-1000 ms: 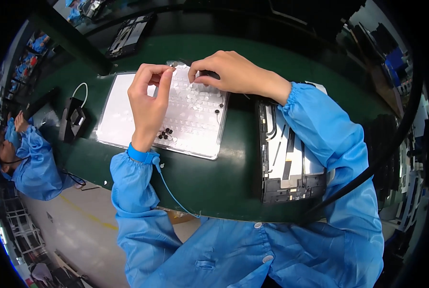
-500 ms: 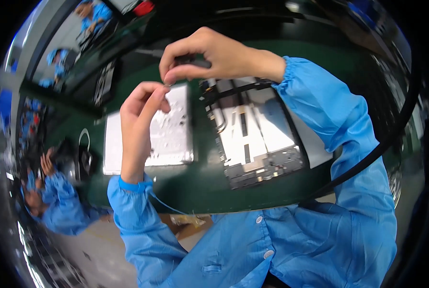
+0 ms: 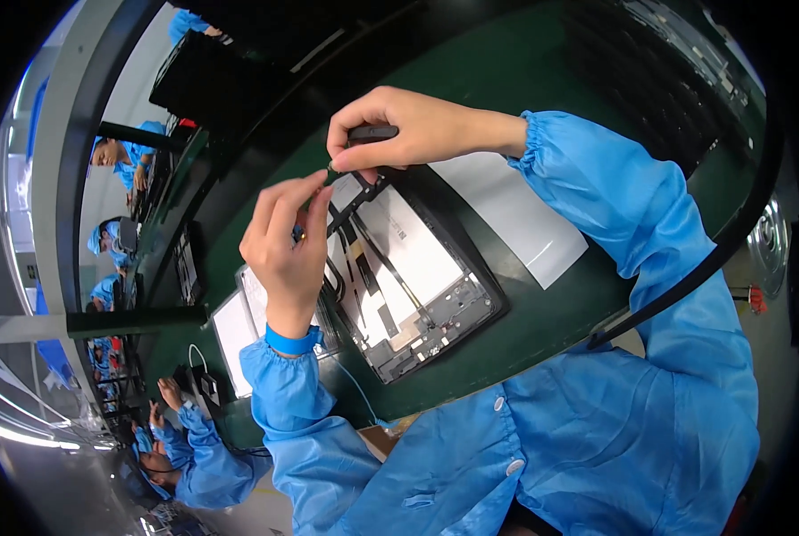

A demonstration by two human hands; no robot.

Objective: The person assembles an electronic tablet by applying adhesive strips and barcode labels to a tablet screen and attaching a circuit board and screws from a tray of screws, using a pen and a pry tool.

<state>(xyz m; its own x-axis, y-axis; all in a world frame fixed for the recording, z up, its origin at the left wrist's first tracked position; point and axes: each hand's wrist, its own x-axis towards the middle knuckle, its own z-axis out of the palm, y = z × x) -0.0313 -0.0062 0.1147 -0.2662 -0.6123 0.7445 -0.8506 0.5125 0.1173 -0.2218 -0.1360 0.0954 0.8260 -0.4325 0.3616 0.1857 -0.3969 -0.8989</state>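
Note:
My right hand (image 3: 408,129) is closed round a dark slim tool (image 3: 372,132), whose kind I cannot make out. Its thumb and index finger are pinched together at a tiny greenish piece (image 3: 331,167). Just below, my left hand (image 3: 283,237) is held up with thumb and index fingertips close together, almost meeting the right fingertips; what they hold, if anything, is too small to name. Under both hands lies an opened tablet (image 3: 417,246), with a white battery area, dark flat cables and a circuit board along its near edge. The left hand hides part of its left side.
A white sheet (image 3: 515,214) lies right of the tablet. At the left a pale panel (image 3: 232,344) is partly hidden by my left arm. A blue wrist strap (image 3: 292,341) trails a thin cord. A thick black cable (image 3: 685,272) crosses my right arm. Co-workers (image 3: 207,460) sit at the left.
My view has turned, so the tablet now lies under my hands and the pale panel shows farther left. Both hands stay raised with their fingertips close together; the right still holds the dark tool.

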